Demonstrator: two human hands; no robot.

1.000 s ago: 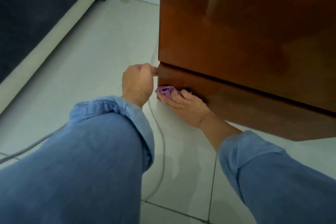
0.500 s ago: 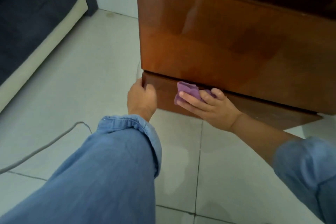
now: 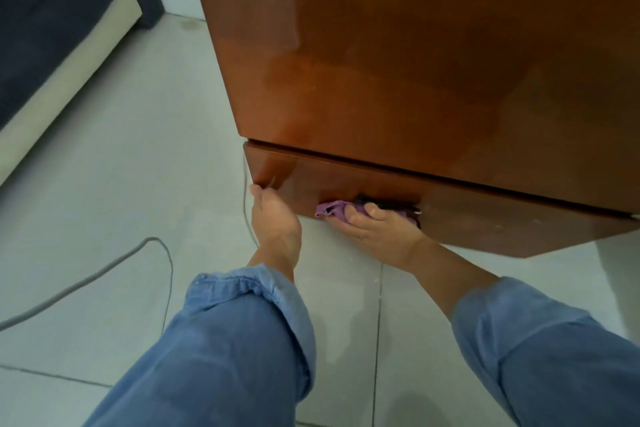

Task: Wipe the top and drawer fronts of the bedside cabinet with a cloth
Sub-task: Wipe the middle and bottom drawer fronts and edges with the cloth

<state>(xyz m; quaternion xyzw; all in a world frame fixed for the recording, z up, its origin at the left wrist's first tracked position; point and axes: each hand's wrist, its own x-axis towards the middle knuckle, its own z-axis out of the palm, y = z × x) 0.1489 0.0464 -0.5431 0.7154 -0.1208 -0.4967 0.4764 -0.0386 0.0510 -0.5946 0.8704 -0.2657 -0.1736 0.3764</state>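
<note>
The glossy brown wooden bedside cabinet (image 3: 398, 55) fills the upper right. Its lowest drawer front (image 3: 485, 215) runs along the bottom, just above the floor. My right hand (image 3: 381, 232) presses a small purple cloth (image 3: 334, 209) against the lower edge of that drawer front, fingers reaching into a dark recess under it. My left hand (image 3: 273, 218) rests at the drawer's lower left corner, fingertips touching the corner edge. Both forearms wear rolled blue denim sleeves.
Pale tiled floor (image 3: 138, 156) lies to the left and below. A grey cable (image 3: 114, 263) loops across the floor at left, and another thin cable runs down beside the cabinet's corner. A dark sofa or bed (image 3: 52, 31) with a cream base stands at upper left.
My right hand with the cloth has dropped from the gap above the bottom drawer front to its lower edge. My left hand stays at the drawer's left corner. The view has shifted.
</note>
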